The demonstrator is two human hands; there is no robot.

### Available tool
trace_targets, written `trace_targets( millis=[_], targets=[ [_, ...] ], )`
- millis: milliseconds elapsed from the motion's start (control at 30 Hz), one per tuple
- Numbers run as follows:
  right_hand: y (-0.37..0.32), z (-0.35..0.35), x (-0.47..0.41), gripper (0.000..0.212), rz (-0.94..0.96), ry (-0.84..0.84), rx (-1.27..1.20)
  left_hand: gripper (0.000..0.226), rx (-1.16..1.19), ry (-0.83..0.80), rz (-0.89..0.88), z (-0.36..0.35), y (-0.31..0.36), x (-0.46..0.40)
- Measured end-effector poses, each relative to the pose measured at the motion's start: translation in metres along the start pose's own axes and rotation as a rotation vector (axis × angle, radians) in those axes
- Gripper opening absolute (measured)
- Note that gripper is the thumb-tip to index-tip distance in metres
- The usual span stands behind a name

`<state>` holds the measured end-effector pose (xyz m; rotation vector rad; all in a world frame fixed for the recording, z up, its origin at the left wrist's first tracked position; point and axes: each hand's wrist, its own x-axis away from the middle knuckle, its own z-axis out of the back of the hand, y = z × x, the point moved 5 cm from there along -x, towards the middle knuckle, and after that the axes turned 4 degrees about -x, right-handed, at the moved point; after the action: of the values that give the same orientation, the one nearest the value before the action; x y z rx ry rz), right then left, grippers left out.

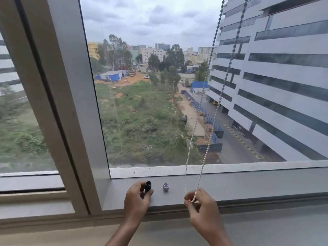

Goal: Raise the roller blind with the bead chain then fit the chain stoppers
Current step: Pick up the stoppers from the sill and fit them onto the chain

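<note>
**Stopper fitting under way**

Left fingers [148, 191] pinched round black stopper [147, 185]; right fingers [188, 197] nipping bead chain [215, 110] loop's bottom. Between them on sill [248, 185], grey stopper [165, 186]. Next, probably: bringing stopper onto chain.

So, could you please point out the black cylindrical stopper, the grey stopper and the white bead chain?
black cylindrical stopper [148, 186]: head view, its side.
grey stopper [165, 186]: head view, its top.
white bead chain [192, 200]: head view, bottom loop.

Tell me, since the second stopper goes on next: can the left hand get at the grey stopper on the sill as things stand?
Probably not right away. The left hand lies close beside the grey stopper with bare sill between them, but its grip is already full with the black stopper.
</note>
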<state>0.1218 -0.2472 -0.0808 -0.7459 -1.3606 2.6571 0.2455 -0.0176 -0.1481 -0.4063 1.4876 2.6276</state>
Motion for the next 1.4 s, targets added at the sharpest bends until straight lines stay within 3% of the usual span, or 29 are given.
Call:
trace_targets(
  millis=[267,567,933,1200,1400],
  targets=[
    [-0.006,0.003,0.004,0.027,-0.016,0.065,-0.017,0.039,0.09,-0.008,-0.112,-0.003,0.005,0.005],
    [-0.032,0.001,0.014,0.029,0.082,0.095,-0.05,0.039,0.19,-0.154,-0.323,-0.019,0.034,0.068],
    [-0.054,-0.005,0.031,0.035,0.102,0.069,-0.172,0.053,0.312,-0.095,-0.318,-0.003,0.042,0.106],
    [-0.066,-0.006,0.041,0.033,0.131,0.058,-0.191,0.06,0.274,-0.067,-0.37,0.014,0.049,0.113],
    [-0.072,-0.007,0.048,0.03,0.134,0.028,-0.232,0.043,0.239,-0.028,-0.466,0.025,0.058,0.11]
  ],
)
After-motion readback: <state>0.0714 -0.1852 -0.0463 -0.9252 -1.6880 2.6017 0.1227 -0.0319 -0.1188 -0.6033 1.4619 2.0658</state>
